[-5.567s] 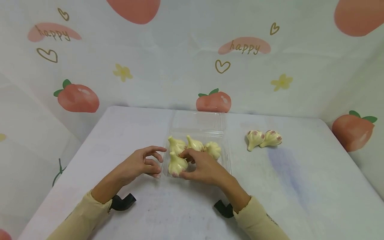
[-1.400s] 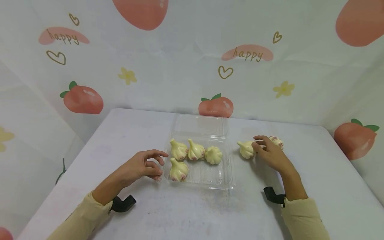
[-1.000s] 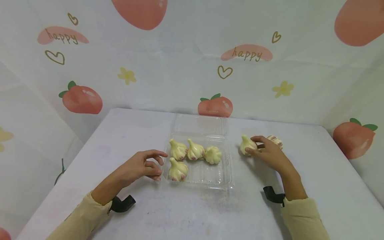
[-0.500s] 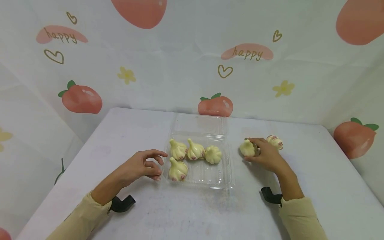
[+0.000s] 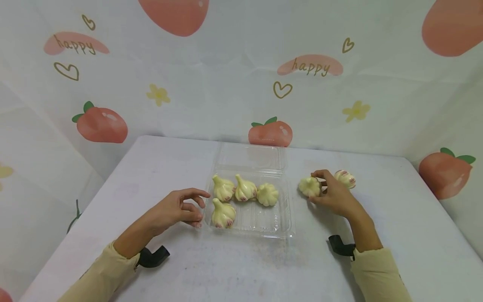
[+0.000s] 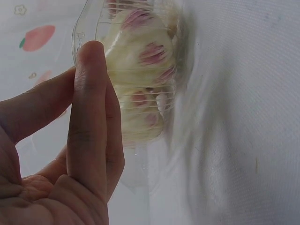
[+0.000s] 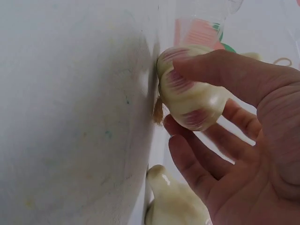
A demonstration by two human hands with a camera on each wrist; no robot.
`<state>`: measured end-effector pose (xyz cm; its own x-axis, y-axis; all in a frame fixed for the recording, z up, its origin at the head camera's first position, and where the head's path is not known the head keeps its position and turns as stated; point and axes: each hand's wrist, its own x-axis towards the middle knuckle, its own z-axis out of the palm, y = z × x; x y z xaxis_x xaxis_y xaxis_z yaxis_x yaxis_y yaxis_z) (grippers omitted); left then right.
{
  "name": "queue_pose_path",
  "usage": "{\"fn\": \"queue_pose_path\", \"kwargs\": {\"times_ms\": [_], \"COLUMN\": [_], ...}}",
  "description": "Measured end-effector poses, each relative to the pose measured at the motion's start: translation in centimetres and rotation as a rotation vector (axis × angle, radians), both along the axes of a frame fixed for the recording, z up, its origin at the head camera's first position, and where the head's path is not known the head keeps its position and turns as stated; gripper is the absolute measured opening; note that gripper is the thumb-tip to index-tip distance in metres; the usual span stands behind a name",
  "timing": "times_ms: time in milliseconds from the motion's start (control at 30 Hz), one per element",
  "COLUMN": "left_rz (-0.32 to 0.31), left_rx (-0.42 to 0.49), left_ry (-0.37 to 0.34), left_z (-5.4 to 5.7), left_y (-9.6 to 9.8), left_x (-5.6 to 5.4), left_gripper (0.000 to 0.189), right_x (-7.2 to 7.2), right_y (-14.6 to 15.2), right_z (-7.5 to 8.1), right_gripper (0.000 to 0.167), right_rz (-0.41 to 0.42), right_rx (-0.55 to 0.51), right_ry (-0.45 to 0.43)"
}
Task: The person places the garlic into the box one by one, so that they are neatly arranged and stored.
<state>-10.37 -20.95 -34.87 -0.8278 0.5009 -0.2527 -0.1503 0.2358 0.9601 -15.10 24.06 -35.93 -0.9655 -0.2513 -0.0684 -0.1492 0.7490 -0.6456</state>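
My right hand (image 5: 336, 198) holds a cream garlic bulb (image 5: 308, 187) with purple streaks, to the right of the clear plastic container (image 5: 262, 221). In the right wrist view the thumb lies on one side of this bulb (image 7: 199, 101) and fingers on the other; its root end is close to the table. Another garlic bulb (image 5: 346, 179) lies just beyond the right hand. Several garlic bulbs (image 5: 223, 214) sit in the container, along its back row and at front left. My left hand (image 5: 177, 209) stays loosely bent, fingertips at the container's left rim.
The container's clear lid (image 5: 250, 157) is folded back toward the printed backdrop (image 5: 219, 84). A white cloth covers the table (image 5: 226, 268). A black bent piece (image 5: 154, 256) sticks out at each wrist.
Earlier my right hand was at the front-left bulb inside the container. It then went to the bulbs on the right, took one and turned it; that bulb's stem now points away. The left hand stays put.
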Motion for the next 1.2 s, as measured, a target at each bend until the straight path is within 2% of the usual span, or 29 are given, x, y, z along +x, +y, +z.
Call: {"fn": "queue_pose_path", "kwargs": {"times_ms": [300,833,1200], "left_rz": [-0.005,-0.016,-0.009], "left_rx": [0.008,0.013,0.018], "left_ry": [0.009,-0.004,0.005], "left_z": [-0.08,-0.18,-0.26], "left_y": [-0.01,-0.1,-0.04], "left_x": [-0.03,-0.13,-0.1], "left_gripper": [0.06,0.062,0.06], "right_x": [-0.16,-0.15,-0.16], "right_y": [-0.03,-0.3,-0.27], "right_z": [-0.37,-0.56,-0.46], "right_gripper": [0.068,0.057,0.057], "right_rz": [0.0,-0.053,-0.06], "right_rx": [-0.014,0.021,0.015], "right_ry": [0.029,0.019,0.058]}}
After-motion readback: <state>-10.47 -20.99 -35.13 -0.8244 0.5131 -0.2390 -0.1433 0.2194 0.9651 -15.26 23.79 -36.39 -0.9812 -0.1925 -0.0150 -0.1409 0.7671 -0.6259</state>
